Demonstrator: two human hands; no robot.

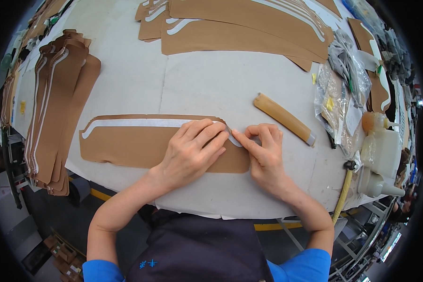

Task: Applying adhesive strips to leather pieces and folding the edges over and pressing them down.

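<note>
A flat brown piece (117, 145) with a white strip (127, 122) along its upper edge lies crosswise before me. My left hand (192, 152) rests palm down on its right half, fingers slightly bent and apart over the strip. At the piece's right end, the index fingertip of my right hand (263, 152) touches the curved part of the strip near the top corner. The other right fingers are curled, and I cannot make out what, if anything, they hold. A long tan bar (282, 117) with a grey end lies to the upper right of my right hand.
Brown pieces with white strips are piled at the left (56, 117) and back (239, 33). At right are crumpled plastic bags (343, 70), a translucent container (380, 155) and a yellow-handled tool (343, 190). The table's front edge (211, 214) is near my body.
</note>
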